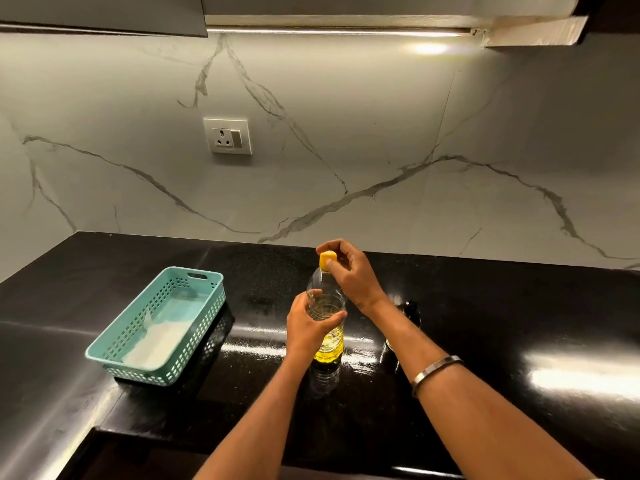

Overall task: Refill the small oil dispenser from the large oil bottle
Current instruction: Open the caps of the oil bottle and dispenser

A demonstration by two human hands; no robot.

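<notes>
Gripping the bottle (327,308) mid-body, your left hand (308,327) steadies it upright on the counter (485,306); right hand (349,271) pinches the cap (327,260). Light, likely slippery, thin-walled: squeeze gently.

Basket (156,327) left of bottle (327,327), on counter (519,306).

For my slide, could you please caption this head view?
Left hand steadies the clear plastic oil bottle while right hand pinches its yellow screw cap.

Glossy black counter (519,306), veined marble wall (346,116), under-cabinet light strip (332,30)
</notes>
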